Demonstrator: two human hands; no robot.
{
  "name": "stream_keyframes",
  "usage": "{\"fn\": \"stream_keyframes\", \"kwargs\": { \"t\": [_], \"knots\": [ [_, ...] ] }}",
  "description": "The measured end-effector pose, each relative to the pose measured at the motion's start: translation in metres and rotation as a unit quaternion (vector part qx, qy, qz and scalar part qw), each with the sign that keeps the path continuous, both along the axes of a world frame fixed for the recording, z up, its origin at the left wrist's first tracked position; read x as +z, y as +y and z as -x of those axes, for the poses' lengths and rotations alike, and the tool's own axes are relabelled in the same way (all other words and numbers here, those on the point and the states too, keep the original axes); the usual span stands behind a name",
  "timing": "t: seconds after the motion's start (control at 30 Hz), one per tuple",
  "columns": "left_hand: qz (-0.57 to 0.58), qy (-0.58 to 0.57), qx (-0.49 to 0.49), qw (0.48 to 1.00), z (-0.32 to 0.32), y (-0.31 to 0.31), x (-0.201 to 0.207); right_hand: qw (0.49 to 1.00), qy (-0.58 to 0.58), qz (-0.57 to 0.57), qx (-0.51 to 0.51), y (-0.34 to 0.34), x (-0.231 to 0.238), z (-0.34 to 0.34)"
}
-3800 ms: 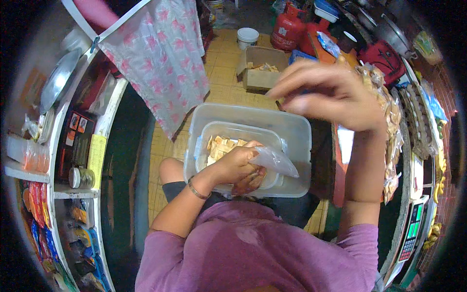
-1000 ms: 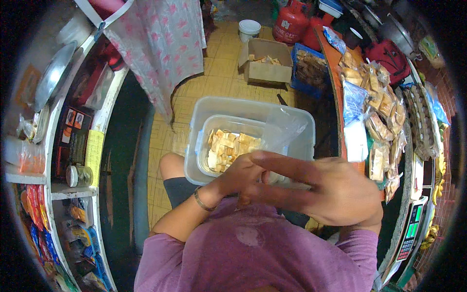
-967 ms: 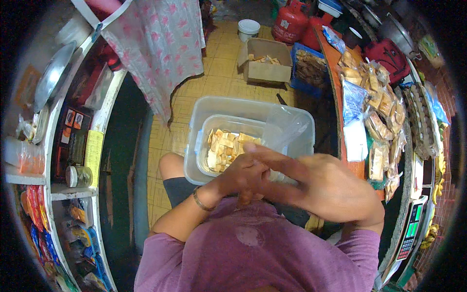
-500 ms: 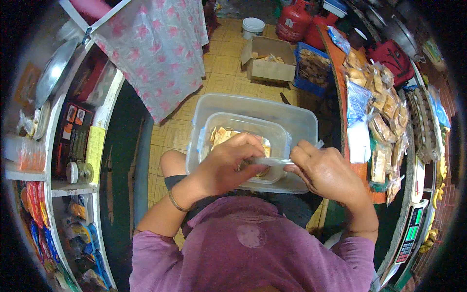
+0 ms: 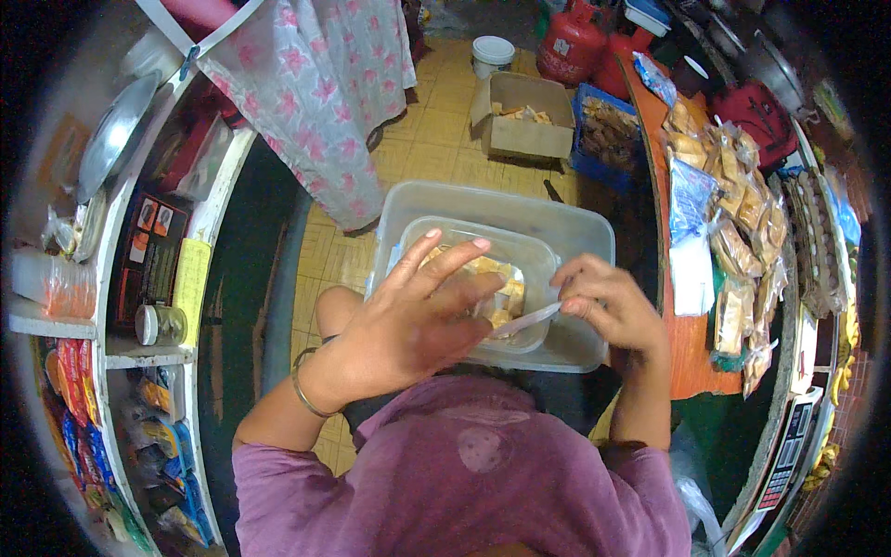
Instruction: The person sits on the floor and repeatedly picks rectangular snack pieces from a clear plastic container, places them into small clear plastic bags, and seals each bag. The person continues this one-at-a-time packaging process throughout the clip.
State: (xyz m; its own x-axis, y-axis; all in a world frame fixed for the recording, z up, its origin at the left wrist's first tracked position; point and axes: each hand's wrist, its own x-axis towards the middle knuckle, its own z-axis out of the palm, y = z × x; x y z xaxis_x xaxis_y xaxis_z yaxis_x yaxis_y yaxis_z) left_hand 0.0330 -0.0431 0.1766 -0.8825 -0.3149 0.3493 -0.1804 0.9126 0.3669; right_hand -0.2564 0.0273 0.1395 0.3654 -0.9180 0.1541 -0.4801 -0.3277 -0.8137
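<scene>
Yellow patterned flooring (image 5: 441, 125) stretches through a crowded room where, from the head camera, a white curtain (image 5: 311, 111) printed with pink flowers hangs in soft folds at left. Beyond the work stand an open cardboard box (image 5: 529, 142) of pale pieces, a blue plastic crate (image 5: 601, 174) of rough brown ones and a glossy red gas cylinder (image 5: 568, 46). In the foreground, a person in a purple shirt (image 5: 464, 464) works above a translucent, round-cornered outer tub (image 5: 575, 223), a smaller clear inner tub (image 5: 536, 252) nested inside it with flat, golden pieces (image 5: 512, 290). The right hand (image 5: 608, 302) pinches a narrow, twisted strip of clear plastic bag (image 5: 527, 321), drawn toward the left hand (image 5: 394, 334) over the inner tub. The left hand's fingers fan wide; whether it also grips the film cannot be told. At right, crinkled packets (image 5: 733, 186) of tan slices crowd an orange-red counter (image 5: 691, 367).
</scene>
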Motion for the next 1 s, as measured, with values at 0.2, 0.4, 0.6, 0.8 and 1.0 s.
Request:
{"fn": "stream_keyframes", "kwargs": {
  "t": [0.2, 0.4, 0.6, 0.8, 1.0],
  "knots": [
    [-0.141, 0.114, -0.17, 0.968, 0.038, 0.0, 0.011, 0.911, -0.362, 0.059, 0.19, -0.064, -0.021, -0.014],
    [-0.131, 0.256, 0.054, 0.956, 0.061, -0.048, -0.032, 0.685, -0.695, -0.176, 0.128, -0.034, -0.087, -0.12],
    [-0.133, 0.213, 0.144, 0.957, 0.027, -0.044, -0.1, 0.961, -0.168, -0.133, -0.175, 0.009, -0.08, -0.094],
    [-0.415, 0.257, 0.091, 0.868, 0.007, -0.02, -0.134, 0.929, -0.243, -0.162, -0.228, -0.016, -0.088, -0.067],
    [-0.657, 0.329, 0.027, 0.678, 0.005, 0.001, -0.144, 0.811, -0.434, -0.357, -0.164, -0.013, -0.089, -0.063]
  ]
}}
